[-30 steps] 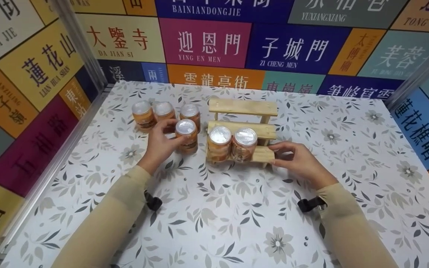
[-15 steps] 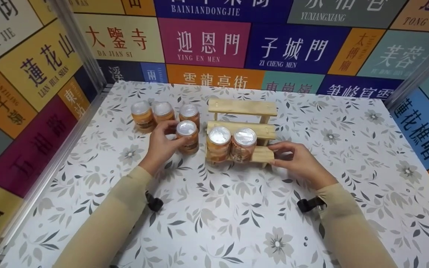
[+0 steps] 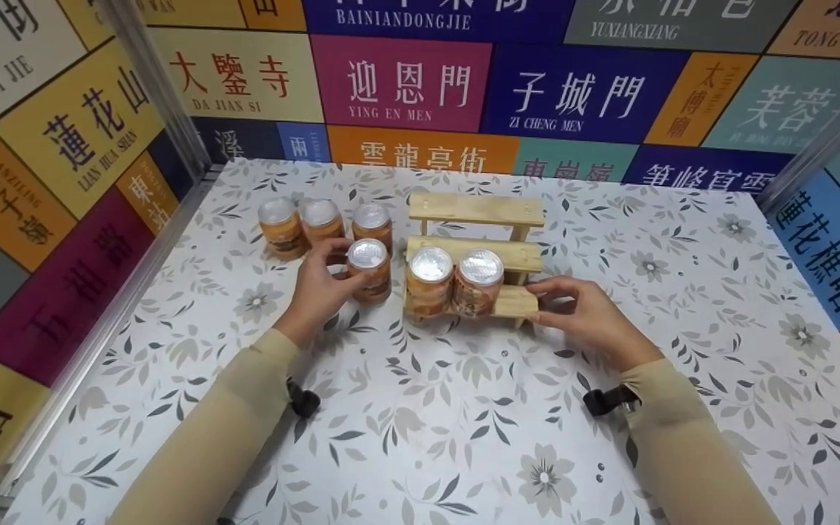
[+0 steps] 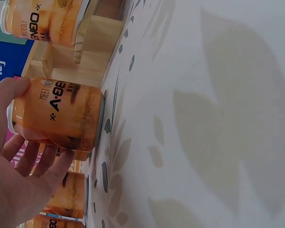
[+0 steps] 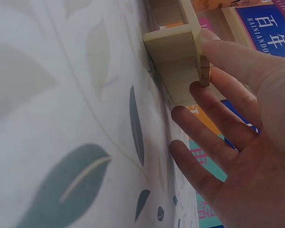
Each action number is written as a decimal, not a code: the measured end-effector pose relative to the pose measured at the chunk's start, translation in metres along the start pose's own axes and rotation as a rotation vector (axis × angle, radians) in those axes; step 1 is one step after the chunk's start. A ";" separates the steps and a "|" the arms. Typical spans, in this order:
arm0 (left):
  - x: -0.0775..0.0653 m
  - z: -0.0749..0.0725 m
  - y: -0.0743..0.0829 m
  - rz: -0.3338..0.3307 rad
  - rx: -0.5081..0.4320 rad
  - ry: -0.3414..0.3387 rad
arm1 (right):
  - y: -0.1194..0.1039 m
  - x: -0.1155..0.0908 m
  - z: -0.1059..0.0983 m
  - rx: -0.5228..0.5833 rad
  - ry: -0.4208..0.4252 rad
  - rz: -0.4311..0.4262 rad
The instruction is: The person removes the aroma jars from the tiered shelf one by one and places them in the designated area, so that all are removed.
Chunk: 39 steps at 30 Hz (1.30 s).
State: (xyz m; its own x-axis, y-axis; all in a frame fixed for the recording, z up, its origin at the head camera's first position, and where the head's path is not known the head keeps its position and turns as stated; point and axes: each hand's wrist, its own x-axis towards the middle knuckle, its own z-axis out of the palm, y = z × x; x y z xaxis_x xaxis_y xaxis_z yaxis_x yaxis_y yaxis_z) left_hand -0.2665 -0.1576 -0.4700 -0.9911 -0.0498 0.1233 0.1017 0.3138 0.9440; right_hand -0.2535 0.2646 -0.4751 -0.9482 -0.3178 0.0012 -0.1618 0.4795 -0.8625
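Drink can (image 3: 376,287), held roughly upright just left of the wooden stand (image 3: 475,209) and in front of three more cans (image 3: 281,238). Over the last second we saw it shift slightly to the right and towards the person, with the left hand (image 3: 318,290) moving along with it. We found the left grip closed about the can, its thumb (image 4: 17,87) on one side and its fingers on the other. Whether the base touched the table (image 3: 420,437) we could not tell.

The right hand (image 3: 582,312) had not visibly moved; its grip pinched the right end of the lowest step (image 3: 515,300) between thumb and forefinger, the remaining fingers spread apart in the right wrist view. We noted no change in the stand, nor in the two cans (image 3: 429,293) side by side on that step, beside a bare stretch at its right end.

We judged the shift too small to alter the arrangement: the held can was nearer the stand but not on it, and the pinch probably served to keep the stand steady.
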 end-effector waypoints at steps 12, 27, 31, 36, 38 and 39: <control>0.005 -0.011 0.017 0.143 -0.046 0.021 | -0.004 -0.003 0.000 -0.003 -0.005 0.064; 0.001 0.001 0.048 0.269 -0.105 -0.023 | -0.005 -0.003 0.000 0.018 -0.010 0.059; -0.002 0.007 0.052 0.332 -0.101 -0.048 | -0.004 -0.003 0.000 0.017 -0.008 0.056; -0.012 0.016 0.058 0.362 -0.081 -0.094 | -0.002 -0.001 0.000 0.000 -0.002 0.036; -0.015 0.020 0.060 0.340 -0.065 -0.105 | -0.001 -0.001 0.000 -0.011 0.000 0.024; -0.016 0.022 0.061 0.334 -0.061 -0.111 | -0.001 -0.001 -0.001 -0.011 0.000 0.022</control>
State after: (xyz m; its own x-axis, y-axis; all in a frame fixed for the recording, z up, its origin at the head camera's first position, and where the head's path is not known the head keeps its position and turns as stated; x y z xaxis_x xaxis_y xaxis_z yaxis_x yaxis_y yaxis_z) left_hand -0.2462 -0.1173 -0.4211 -0.9053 0.1501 0.3973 0.4231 0.2377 0.8744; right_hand -0.2523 0.2651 -0.4738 -0.9516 -0.3067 -0.0174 -0.1439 0.4952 -0.8568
